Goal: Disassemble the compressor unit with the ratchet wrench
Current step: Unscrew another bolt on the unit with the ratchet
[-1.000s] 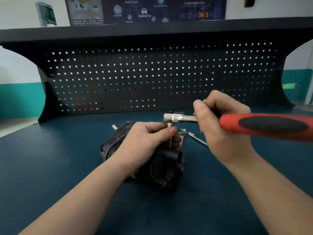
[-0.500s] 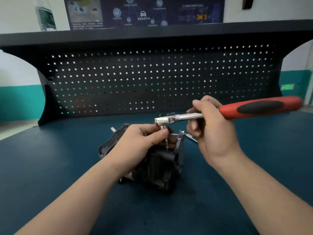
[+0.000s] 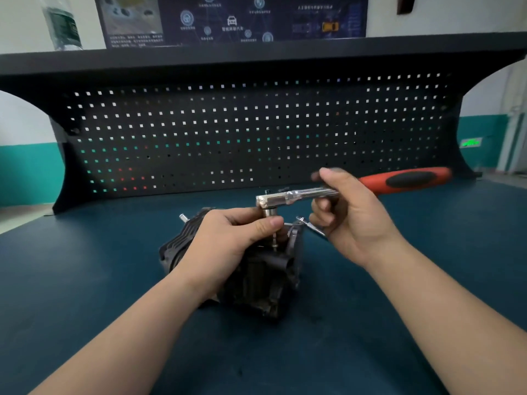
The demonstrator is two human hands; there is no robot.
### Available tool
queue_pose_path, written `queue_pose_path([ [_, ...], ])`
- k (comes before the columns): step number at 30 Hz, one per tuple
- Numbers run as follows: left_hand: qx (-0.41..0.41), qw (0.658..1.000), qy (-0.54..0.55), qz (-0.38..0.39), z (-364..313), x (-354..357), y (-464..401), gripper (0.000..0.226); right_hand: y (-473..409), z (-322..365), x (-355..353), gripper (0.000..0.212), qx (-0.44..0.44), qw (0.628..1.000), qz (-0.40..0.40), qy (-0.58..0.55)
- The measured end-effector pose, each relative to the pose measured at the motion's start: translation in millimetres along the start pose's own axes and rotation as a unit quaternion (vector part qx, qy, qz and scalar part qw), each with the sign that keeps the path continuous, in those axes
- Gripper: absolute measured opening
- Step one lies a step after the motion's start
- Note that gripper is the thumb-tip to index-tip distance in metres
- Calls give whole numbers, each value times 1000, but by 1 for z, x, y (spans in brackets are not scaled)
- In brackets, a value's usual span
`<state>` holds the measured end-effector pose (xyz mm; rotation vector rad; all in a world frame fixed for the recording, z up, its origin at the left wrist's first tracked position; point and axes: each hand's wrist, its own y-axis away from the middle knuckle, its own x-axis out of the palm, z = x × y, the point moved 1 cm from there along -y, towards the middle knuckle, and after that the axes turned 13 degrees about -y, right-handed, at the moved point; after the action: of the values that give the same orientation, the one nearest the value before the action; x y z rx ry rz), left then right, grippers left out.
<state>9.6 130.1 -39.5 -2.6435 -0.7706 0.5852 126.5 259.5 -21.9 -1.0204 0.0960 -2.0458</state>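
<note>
The left hand [image 3: 228, 240] gripped the compressor unit [image 3: 256, 269] on the bench [image 3: 85, 280]; the right hand [image 3: 350, 215] pinched the ratchet wrench [image 3: 302, 195] shank, socket on a bolt.

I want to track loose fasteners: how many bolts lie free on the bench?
1 that I can make out: a loose bolt on the mat just right of the compressor, below the right hand. Others may be hidden behind the hands.

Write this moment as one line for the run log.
step: loosening bolt | left hand: steadies compressor unit at socket | right hand: holds ratchet wrench by shaft | surface: workbench
</note>
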Motion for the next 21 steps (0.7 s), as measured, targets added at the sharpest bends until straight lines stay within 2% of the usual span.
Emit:
queue_pose_path([
  [2,-5,1000,8,6,0,0,-1,30,-2,-8,-5,30,50,993,-64,-90],
  [5,-22,998,41,39,-1,1,-2,29,-2,-12,-2,33,27,987,-106,-117],
  [7,-29,997,43,49,0,-1,-2,29,3,-9,6,36,-51,992,-94,-72],
  [8,-30,998,37,46,-1,-1,-2,28,9,-7,12,40,-119,990,-74,-2],
  [9,-28,998,27,41,-2,0,-2,27,16,-5,18,44,-208,972,-48,101],
  [10,-22,999,13,37,-3,1,-2,25,24,-4,25,45,-300,932,-10,203],
  [12,3,999,-17,35,-7,4,1,21,39,-7,40,45,-443,824,93,341],
  [14,27,999,-35,23,-11,5,5,24,45,-10,46,43,-517,726,180,417],
  [15,33,999,-33,19,-9,4,4,26,44,-9,46,43,-526,713,193,421],
  [16,28,999,-24,17,-8,4,4,27,40,-6,41,44,-513,737,174,404],
  [18,7,1000,10,7,-5,5,1,23,29,4,28,48,-435,824,98,350],
  [21,-7,999,35,-23,-2,8,0,16,12,8,11,43,-248,940,21,232],
])
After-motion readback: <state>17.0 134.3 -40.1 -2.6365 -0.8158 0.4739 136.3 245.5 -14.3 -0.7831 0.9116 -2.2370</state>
